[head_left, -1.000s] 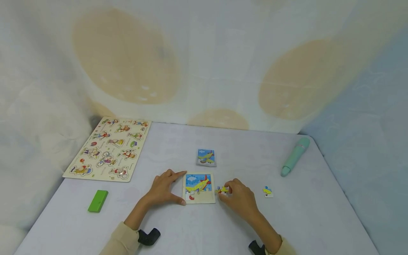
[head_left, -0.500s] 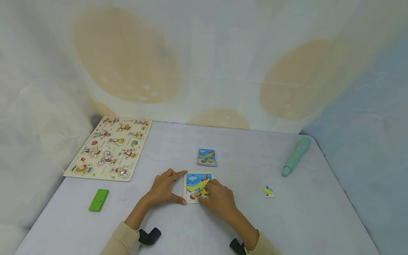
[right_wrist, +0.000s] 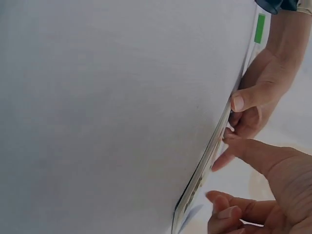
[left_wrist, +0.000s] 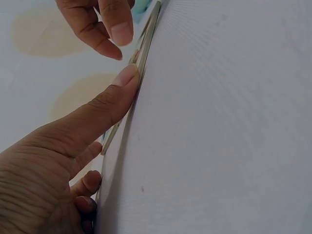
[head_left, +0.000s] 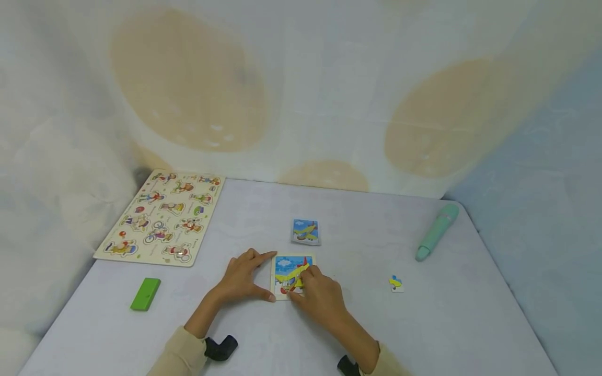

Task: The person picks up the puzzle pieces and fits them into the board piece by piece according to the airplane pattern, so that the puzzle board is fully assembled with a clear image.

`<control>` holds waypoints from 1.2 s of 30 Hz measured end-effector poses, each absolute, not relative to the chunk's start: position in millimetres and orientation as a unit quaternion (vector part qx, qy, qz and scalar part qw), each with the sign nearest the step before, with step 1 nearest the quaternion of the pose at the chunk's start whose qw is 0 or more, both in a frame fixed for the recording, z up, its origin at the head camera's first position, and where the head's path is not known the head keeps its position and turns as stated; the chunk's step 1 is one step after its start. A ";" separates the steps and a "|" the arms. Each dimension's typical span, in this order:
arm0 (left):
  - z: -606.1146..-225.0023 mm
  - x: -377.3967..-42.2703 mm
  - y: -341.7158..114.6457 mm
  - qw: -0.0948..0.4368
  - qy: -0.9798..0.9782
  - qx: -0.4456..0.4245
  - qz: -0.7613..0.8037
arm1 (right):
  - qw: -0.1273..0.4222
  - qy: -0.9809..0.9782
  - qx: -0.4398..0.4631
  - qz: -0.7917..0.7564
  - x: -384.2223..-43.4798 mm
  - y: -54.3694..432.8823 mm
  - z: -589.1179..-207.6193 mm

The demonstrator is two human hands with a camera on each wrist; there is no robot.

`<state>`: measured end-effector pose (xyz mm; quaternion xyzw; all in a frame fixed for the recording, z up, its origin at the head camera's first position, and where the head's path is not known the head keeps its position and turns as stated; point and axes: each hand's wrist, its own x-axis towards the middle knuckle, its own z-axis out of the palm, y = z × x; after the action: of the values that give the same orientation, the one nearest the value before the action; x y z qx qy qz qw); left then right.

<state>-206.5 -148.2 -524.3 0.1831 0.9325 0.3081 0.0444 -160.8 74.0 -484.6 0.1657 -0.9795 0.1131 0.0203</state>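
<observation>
A small airplane jigsaw puzzle board (head_left: 273, 279) lies at the table's middle in the head view. My left hand (head_left: 241, 282) holds its left side, the index finger at the far corner and the thumb at the near one. Over the board's lower right, my right hand (head_left: 322, 297) holds a puzzle piece (head_left: 292, 284) low in the picture between thumb and index finger. That hand hides the board's lower right part. Further right, one loose puzzle piece (head_left: 396, 283) lies on the table. Both wrist views show the board edge-on, with the left thumb (left_wrist: 127, 75) against its edge.
Behind the board lies a small airplane picture card or packet (head_left: 305, 232). A large board with figures (head_left: 160, 219) is at the back left, a green block (head_left: 146, 294) in front of it. A mint-green wand-like object (head_left: 437, 232) lies back right.
My right hand has carried the puzzle piece leftward from beside the board onto its lower part, then lowered it into the white area. The left hand has kept its place.
</observation>
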 end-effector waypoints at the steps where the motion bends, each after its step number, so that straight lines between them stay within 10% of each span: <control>1: -524.3 -206.7 -147.8 0.045 0.932 0.184 0.308 | 0.023 -0.978 0.174 0.110 -159.4 76.4 -483.6; 36: -523.7 -206.5 -148.9 0.055 0.932 0.179 0.309 | -0.016 -0.960 0.253 0.116 -152.1 113.0 -474.9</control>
<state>-206.5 -148.9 -523.7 0.1792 0.9323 0.3091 0.0555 -152.1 113.0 -474.9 0.2527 -0.9604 0.1161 -0.0164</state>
